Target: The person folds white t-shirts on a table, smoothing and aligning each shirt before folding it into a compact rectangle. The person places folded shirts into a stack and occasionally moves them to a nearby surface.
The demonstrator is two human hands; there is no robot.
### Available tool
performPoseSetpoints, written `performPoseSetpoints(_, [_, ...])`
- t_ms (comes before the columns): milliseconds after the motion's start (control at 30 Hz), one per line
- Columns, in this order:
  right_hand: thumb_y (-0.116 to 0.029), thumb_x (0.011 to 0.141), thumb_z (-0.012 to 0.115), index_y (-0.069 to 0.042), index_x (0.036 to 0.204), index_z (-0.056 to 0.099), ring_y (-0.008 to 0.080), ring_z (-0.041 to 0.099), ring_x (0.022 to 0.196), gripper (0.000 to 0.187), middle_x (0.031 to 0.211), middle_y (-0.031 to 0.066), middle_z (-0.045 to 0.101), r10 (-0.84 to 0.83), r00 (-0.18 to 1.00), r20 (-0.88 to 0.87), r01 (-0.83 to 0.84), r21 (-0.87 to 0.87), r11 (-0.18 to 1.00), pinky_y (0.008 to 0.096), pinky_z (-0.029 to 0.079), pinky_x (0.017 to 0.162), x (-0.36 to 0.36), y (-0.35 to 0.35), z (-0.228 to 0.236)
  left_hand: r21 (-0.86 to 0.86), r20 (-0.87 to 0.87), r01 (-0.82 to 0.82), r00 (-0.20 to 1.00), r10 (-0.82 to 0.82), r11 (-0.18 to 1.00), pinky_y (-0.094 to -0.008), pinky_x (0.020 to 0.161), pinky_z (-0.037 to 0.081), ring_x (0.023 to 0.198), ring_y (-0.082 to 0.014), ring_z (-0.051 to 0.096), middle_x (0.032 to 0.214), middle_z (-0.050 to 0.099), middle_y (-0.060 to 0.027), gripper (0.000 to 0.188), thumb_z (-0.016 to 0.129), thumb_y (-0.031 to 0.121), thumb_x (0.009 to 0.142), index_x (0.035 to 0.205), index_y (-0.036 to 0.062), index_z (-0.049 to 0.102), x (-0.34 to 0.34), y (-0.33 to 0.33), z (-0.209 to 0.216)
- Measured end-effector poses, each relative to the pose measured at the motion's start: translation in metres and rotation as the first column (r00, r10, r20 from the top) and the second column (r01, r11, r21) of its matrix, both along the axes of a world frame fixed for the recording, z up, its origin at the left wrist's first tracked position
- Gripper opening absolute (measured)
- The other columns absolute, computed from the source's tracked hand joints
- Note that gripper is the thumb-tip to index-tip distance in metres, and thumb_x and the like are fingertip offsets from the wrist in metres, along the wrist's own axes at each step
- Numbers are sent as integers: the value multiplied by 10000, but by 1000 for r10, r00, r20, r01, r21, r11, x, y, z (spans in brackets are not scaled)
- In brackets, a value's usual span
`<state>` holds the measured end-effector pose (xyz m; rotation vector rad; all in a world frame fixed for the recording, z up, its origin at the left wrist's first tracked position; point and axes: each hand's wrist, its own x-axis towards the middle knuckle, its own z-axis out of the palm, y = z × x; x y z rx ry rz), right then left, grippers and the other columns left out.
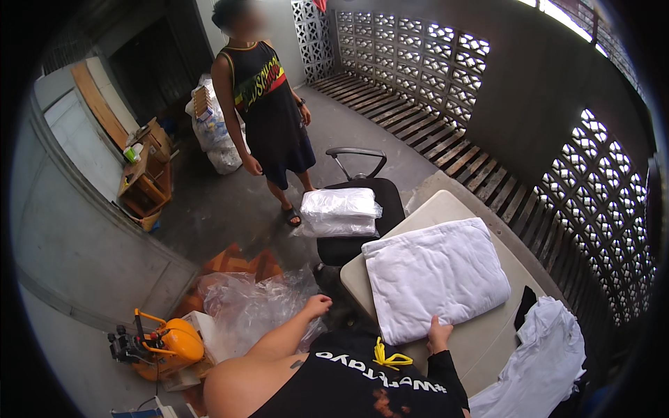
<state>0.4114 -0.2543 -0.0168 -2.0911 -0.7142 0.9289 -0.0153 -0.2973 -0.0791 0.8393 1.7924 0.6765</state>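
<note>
A thick white folded cloth (439,275) lies on the pale table (481,355) in front of me. My right hand (439,336) grips its near edge, the thumb on top and the other fingers partly hidden. Off the table's left side, my left hand (318,305) hangs in the air with its fingers curled in and nothing visible in them. To the right on the same table lies a loose, crumpled white garment (543,359), with a small black piece of fabric (525,306) beside it.
Plastic-wrapped white packs (339,211) rest on a black office chair (387,202) beyond the table. Another person (268,104) stands behind it. Clear plastic sheeting (244,303) covers the floor at left, near an orange air compressor (171,341). Wooden slats (446,132) run along the wall.
</note>
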Motion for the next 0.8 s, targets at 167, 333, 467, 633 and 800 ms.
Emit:
performPoseSetpoints(167, [-174, 819, 769, 62, 1289, 477, 365, 596, 1128, 602, 1230, 246, 590, 165, 971, 176, -199, 198, 960, 401, 440, 999, 56, 19, -11, -5, -145, 365, 921, -362, 931, -315, 712, 545, 764, -149, 673, 932, 721, -88, 291, 672, 191, 883, 1113, 13, 688, 32, 8, 21])
performPoseSetpoints(333, [-238, 849, 727, 25, 1368, 442, 381, 561, 1203, 647, 1301, 240, 571, 77, 975, 207, -92, 61, 994, 419, 429, 1022, 108, 49, -3, 221, -301, 205, 944, -133, 953, -334, 757, 547, 826, -195, 685, 939, 717, -110, 287, 669, 208, 872, 1079, 11, 684, 32, 35, 62])
performPoseSetpoints(467, [-351, 922, 614, 18, 1455, 344, 417, 498, 1272, 702, 1399, 284, 486, -18, 972, 233, 10, 34, 999, 442, 396, 1063, 94, 58, -3, 455, -280, 205, 957, -79, 866, -396, 858, 533, 954, -307, 663, 1060, 665, -169, 348, 671, 253, 849, 1082, -4, 654, 51, 84, 90])
performPoseSetpoints(633, [-373, 952, 567, 29, 1444, 348, 463, 481, 1259, 672, 1383, 323, 475, -99, 919, 382, 84, 57, 995, 463, 392, 1061, 70, 51, -4, 364, -427, 377, 880, -207, 852, -419, 1055, 415, 1235, -376, 511, 1309, 518, -270, 782, 699, 464, 833, 1374, -37, 439, 108, 145, 79])
performPoseSetpoints(800, [-383, 951, 572, 36, 1414, 395, 453, 485, 1259, 650, 1365, 322, 494, -87, 931, 355, 52, 107, 993, 464, 397, 1052, 74, 51, 1, 36, -427, 481, 800, -422, 876, -456, 1095, 360, 1312, -412, 444, 1386, 466, -308, 965, 640, 647, 818, 1425, -56, 381, 143, 172, 85])
